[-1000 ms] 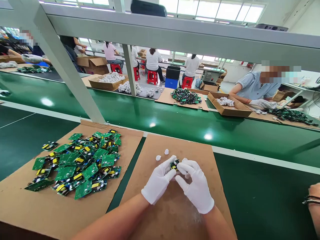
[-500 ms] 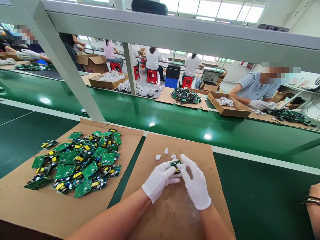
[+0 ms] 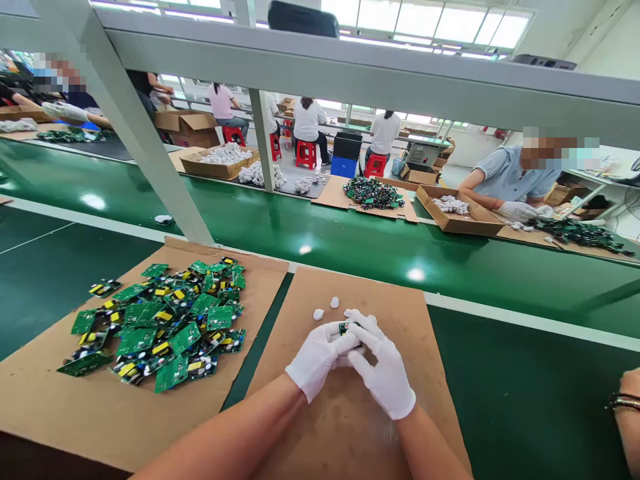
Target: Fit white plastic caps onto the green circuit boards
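My left hand (image 3: pixel 319 355), in a white glove, is closed on a small green circuit board (image 3: pixel 343 328) above the right cardboard sheet (image 3: pixel 320 433). My right hand (image 3: pixel 381 370), also gloved, has its fingers over the board's right side and hides most of it. Whether the right fingers pinch the board or something small on it is hidden. Just beyond the hands lie small white lumps (image 3: pixel 319 315), one partly behind the right fingers. To the left, a heap of green boards with yellow and dark parts (image 3: pixel 170 327) covers another cardboard sheet (image 3: pixel 30 400).
A green belt (image 3: pixel 280 230) crosses behind the sheets, carrying a white object (image 3: pixel 163 219). A slanted metal post (image 3: pixel 150 147) rises at left. Across the belt, a person (image 3: pixel 515 173) works beside a box of white pieces (image 3: pixel 457 213). Another person's forearm (image 3: pixel 627 413) shows at the right edge.
My right fingers have moved left over the board and now cover more of it. The white object on the belt has come further into view. The camera view has shifted slightly.
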Demonstrator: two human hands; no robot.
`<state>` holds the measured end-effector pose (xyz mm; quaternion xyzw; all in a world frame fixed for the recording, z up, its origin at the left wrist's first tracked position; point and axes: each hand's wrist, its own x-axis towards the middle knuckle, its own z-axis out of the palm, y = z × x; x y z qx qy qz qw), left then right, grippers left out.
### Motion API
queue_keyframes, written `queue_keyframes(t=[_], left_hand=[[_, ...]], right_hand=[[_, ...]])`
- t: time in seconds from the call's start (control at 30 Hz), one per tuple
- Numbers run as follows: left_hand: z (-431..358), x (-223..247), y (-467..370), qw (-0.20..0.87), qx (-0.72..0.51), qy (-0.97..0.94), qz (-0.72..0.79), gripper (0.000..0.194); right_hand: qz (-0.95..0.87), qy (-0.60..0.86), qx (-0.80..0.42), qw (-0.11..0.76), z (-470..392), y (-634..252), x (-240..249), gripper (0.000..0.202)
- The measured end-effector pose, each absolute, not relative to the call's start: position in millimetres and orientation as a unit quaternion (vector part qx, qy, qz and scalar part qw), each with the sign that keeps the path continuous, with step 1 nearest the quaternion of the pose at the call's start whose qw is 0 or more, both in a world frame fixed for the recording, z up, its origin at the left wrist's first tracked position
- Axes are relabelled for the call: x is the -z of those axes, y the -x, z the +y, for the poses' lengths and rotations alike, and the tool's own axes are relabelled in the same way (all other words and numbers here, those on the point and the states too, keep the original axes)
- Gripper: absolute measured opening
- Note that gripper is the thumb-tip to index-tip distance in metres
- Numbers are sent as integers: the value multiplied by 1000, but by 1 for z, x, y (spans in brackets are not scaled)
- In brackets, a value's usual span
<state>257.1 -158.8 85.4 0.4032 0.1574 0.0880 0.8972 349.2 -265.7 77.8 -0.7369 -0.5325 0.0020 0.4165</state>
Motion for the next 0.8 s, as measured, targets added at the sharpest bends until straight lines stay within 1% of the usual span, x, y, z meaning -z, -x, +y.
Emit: queue_keyframes(t=[0.07, 0.17, 0.23, 0.3, 0.4, 0.43, 0.53, 0.57, 0.6, 0.63, 0.7, 0.8], left_hand=[[-157, -85, -257, 895, -83, -406, 163, 30], [-156, -81, -257, 903, -85, -397, 144, 32], [-155, -79, -257, 919, -76, -370, 111, 35], [-154, -78, -258, 928, -70, -354, 93, 36], [-155, -80, -258, 916, -83, -374, 114, 35], [-155, -82, -258, 908, -91, -389, 123, 32], [-157, -86, -257, 887, -105, -428, 134, 28], [-157, -88, -257, 884, -105, -438, 130, 27], [-158, -89, -256, 883, -101, -442, 123, 27], [-159, -90, -255, 883, -99, -444, 115, 28], [-160, -93, -253, 882, -98, -449, 105, 32], [-160, -92, -252, 875, -100, -462, 106, 37]], right_hand=[[-514, 730, -24, 450, -266, -351, -77, 38], [-523, 706, 39, 476, -265, -354, -74, 21], [-528, 696, 81, 480, -264, -355, -74, 16], [-526, 693, 89, 485, -264, -356, -74, 16], [-533, 688, 19, 492, -267, -357, -76, 18], [-527, 686, -9, 501, -268, -358, -77, 22], [-477, 694, -75, 535, -270, -357, -76, 46], [-459, 703, -93, 535, -270, -356, -76, 53], [-445, 716, -113, 526, -269, -355, -75, 56], [-436, 728, -130, 512, -268, -353, -75, 54], [-423, 742, -146, 499, -267, -351, -74, 45], [-400, 742, -145, 519, -264, -347, -78, 37]])
